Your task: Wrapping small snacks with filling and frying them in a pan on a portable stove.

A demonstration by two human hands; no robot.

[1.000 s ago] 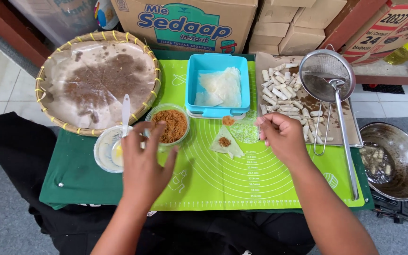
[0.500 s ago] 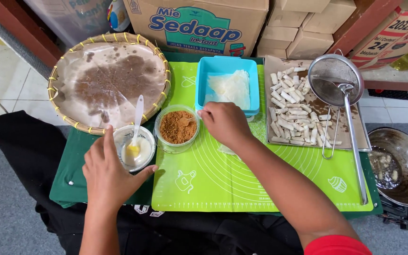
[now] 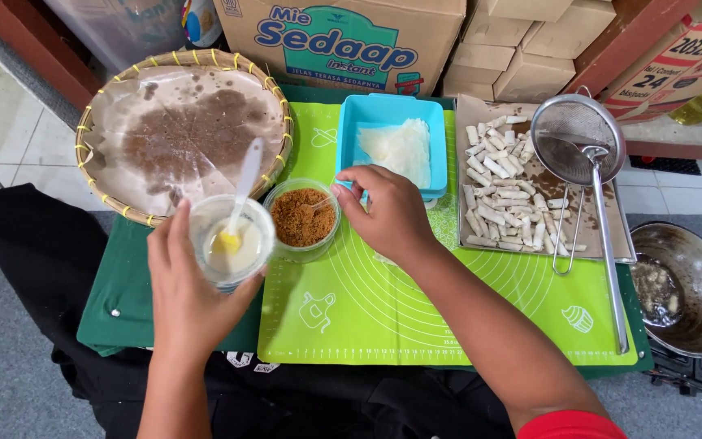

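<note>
Filling step in hand: left hand point(image 3: 192, 297) grips cup point(image 3: 231, 241) (brush inside), right hand point(image 3: 383, 213) pinches spoon point(image 3: 318, 204) in crumb bowl point(image 3: 302, 219); next calls for a level scoop.

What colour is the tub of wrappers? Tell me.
Light blue tub; head view, by the right hand.

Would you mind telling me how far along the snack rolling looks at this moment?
Done: many small white rolls lie on the paper-lined tray. In hand: the left hand holds a cup of pale paste with a brush in it, while the right hand reaches by the bowl of brown filling. Left: wrappers remain in the blue tub, and the green mat shows no open wrapper.
</note>
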